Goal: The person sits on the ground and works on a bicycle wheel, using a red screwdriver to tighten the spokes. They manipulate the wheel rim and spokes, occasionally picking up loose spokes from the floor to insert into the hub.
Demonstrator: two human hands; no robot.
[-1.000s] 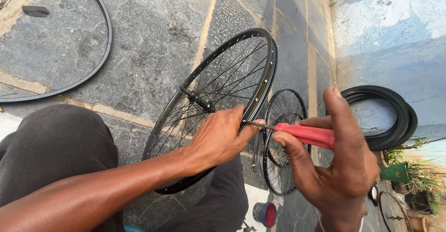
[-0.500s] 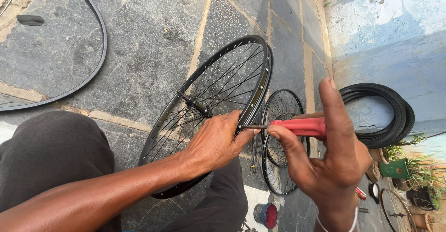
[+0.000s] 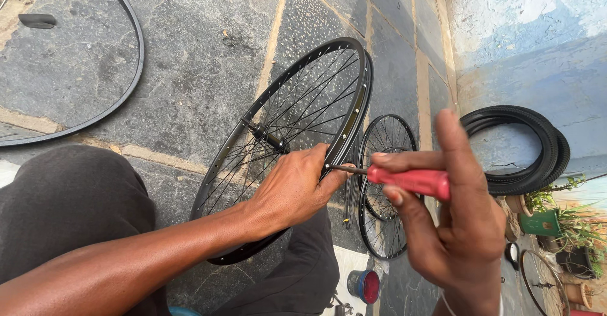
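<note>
Your left hand (image 3: 294, 189) clamps the spoked wheel (image 3: 297, 132)'s rim, your right hand (image 3: 455, 227) pinches the red-handled screwdriver (image 3: 404, 180); a small red-lidded tin (image 3: 364, 285) sits below, contents hidden.

Left hand (image 3: 296, 186) on spoked black wheel (image 3: 297, 120), right hand (image 3: 458, 218) gripping red-handled screwdriver (image 3: 404, 179) at its rim.
</note>
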